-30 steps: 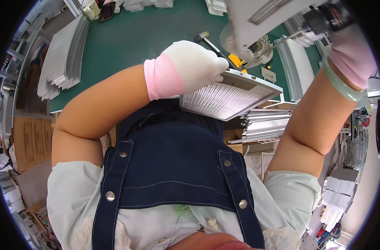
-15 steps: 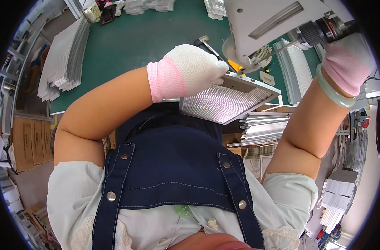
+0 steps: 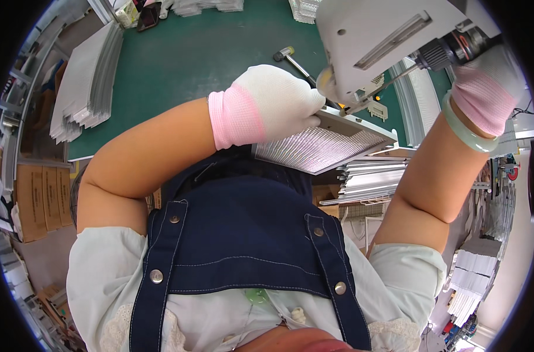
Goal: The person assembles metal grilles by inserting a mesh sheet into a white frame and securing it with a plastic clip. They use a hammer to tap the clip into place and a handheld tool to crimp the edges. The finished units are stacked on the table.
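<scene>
My left hand [image 3: 276, 104], in a white glove with a pink cuff, is closed on the upper edge of a mesh panel [image 3: 322, 148] in a metal frame. The panel hangs tilted at the table's front edge. At the far right my gloved right hand [image 3: 491, 88] is wrapped round a black power screwdriver [image 3: 449, 51], its fingers partly hidden. The screwdriver's long bit slants down left to the tip of a white machine housing [image 3: 369, 41], at the panel's upper edge. Whether the bit touches the panel, I cannot tell.
On the green table [image 3: 202, 56] lies a hammer [image 3: 289, 57] beyond my left hand. A stack of mesh sheets [image 3: 88, 82] stands at left, and more panels [image 3: 416, 100] stand at right. Below the table edge is a pile of metal frames [image 3: 369, 182].
The white housing with its tip has shifted slightly down relative to the table. My left hand has moved a little right along the panel's edge. Both hands keep their grip.
</scene>
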Available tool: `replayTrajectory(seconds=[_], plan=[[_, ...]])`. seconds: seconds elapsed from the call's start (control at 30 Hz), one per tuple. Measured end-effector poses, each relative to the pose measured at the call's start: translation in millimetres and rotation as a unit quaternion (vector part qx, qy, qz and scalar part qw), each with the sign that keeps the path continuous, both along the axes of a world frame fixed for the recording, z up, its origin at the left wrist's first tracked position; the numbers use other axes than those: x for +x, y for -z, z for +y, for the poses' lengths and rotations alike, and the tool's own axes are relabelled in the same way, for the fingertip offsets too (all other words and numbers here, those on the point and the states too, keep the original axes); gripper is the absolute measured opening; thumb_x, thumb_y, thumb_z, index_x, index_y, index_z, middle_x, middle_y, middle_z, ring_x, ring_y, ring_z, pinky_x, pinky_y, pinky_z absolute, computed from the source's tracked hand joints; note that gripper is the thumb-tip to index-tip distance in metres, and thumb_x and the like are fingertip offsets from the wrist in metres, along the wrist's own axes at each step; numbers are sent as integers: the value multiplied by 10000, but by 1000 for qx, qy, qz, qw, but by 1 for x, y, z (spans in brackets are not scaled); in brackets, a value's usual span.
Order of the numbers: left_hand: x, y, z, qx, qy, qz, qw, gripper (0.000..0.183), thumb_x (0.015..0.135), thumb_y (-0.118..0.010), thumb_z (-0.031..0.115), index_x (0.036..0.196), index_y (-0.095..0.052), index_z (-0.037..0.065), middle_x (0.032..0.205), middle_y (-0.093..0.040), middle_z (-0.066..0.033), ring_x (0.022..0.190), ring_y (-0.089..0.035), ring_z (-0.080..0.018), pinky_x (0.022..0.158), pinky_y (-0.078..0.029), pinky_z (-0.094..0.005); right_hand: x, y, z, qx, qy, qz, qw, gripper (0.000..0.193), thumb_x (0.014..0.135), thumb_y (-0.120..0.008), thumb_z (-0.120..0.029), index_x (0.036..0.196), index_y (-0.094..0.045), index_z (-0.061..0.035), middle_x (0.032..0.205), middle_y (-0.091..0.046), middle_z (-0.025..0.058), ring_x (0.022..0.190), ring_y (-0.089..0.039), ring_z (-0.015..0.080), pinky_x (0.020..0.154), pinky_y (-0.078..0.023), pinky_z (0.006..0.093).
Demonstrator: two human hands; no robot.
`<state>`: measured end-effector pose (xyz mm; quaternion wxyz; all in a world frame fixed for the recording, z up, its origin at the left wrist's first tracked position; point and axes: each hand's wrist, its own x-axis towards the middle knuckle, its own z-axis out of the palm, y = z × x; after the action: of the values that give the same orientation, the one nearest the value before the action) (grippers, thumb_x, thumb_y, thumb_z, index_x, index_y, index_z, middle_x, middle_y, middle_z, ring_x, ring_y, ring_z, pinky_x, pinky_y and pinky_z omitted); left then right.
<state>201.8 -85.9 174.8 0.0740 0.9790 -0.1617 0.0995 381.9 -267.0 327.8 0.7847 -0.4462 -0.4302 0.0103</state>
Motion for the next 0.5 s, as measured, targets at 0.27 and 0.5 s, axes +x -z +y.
replayTrajectory(seconds=[0.27, 0.5], plan=[[13, 31, 3, -39, 58, -97, 993, 297, 907, -619, 346, 863, -662, 55, 749, -663, -121, 687, -673, -313, 598, -545, -426, -6, 47, 19, 0, -31, 36, 999, 202, 936, -610, -157, 1063, -680, -17, 943, -707, 55, 775, -661, 111, 691, -528, 233], [14, 30, 5, -14, 60, -98, 993, 326, 919, -605, 365, 859, -666, 51, 738, -652, -131, 690, -666, -321, 615, -539, -429, -12, 54, 25, 7, -44, 31, 999, 199, 933, -611, -154, 1058, -680, -15, 939, -708, 57, 762, -664, 108, 673, -532, 227]])
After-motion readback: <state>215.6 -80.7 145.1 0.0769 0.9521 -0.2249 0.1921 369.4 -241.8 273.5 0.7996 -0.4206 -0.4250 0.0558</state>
